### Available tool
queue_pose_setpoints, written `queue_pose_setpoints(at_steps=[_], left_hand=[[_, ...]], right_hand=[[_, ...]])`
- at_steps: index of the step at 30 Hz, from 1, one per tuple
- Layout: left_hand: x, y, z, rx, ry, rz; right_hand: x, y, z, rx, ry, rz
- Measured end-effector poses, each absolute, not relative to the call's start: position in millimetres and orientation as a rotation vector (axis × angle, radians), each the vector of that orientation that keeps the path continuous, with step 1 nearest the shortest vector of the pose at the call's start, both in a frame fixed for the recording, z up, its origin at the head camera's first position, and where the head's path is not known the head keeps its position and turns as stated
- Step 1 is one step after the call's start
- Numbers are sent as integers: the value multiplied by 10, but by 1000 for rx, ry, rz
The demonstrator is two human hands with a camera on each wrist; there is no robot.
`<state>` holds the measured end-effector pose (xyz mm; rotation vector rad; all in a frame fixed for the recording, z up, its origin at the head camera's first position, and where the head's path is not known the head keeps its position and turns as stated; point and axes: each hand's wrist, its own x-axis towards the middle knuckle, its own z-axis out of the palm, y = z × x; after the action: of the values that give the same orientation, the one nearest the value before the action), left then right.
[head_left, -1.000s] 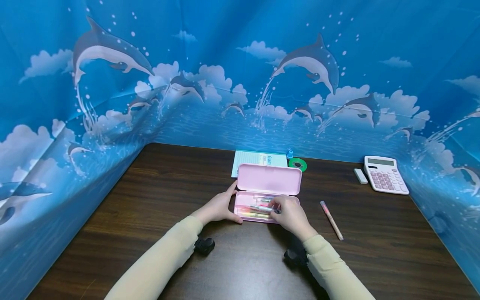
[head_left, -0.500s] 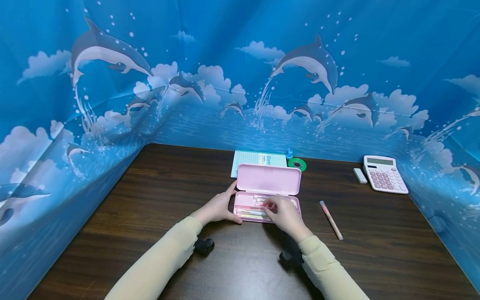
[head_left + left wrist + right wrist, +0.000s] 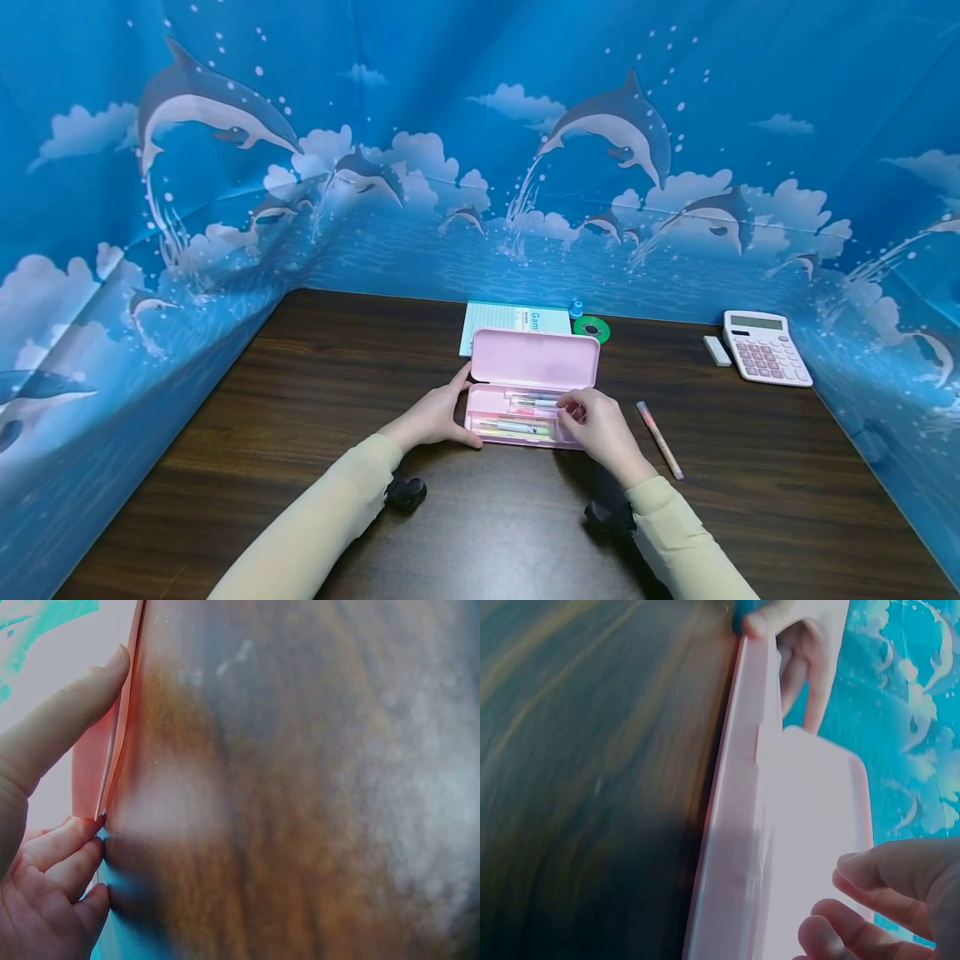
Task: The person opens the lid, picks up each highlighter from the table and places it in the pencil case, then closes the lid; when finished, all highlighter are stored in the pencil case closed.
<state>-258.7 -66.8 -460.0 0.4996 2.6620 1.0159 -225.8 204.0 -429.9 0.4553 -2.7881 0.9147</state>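
Observation:
A pink pencil case (image 3: 536, 358) lies in the middle of the table with its lid raised toward the back. My left hand (image 3: 435, 414) holds the case at its left end, thumb against the front wall and fingers round the far side. Several pens (image 3: 513, 427) lie in the front compartment; more slim pens (image 3: 532, 402) fill the back one. Over the case's right end hovers my right hand (image 3: 602, 429), its fingers loosely bent. In the right wrist view its thumb and fingertips (image 3: 855, 864) show nothing between them.
To the right lies a pink-and-beige pen (image 3: 660, 440). A light blue notebook (image 3: 486, 321), a small blue bottle (image 3: 576, 309) and a green tape roll (image 3: 592, 328) stand behind the case. Far right are a white block (image 3: 717, 351) and a calculator (image 3: 767, 350).
My right hand lets go of a grey-white pen, which now lies in the front compartment. It dips toward the case's middle, then draws back right. The left hand stays put.

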Motion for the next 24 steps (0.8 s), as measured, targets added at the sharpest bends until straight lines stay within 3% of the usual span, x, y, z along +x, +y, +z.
queue_pose_setpoints(at_steps=[24], left_hand=[[-2601, -674, -4620, 511, 2658, 1011]], right_hand=[[-2206, 3114, -4322, 211, -2888, 703]])
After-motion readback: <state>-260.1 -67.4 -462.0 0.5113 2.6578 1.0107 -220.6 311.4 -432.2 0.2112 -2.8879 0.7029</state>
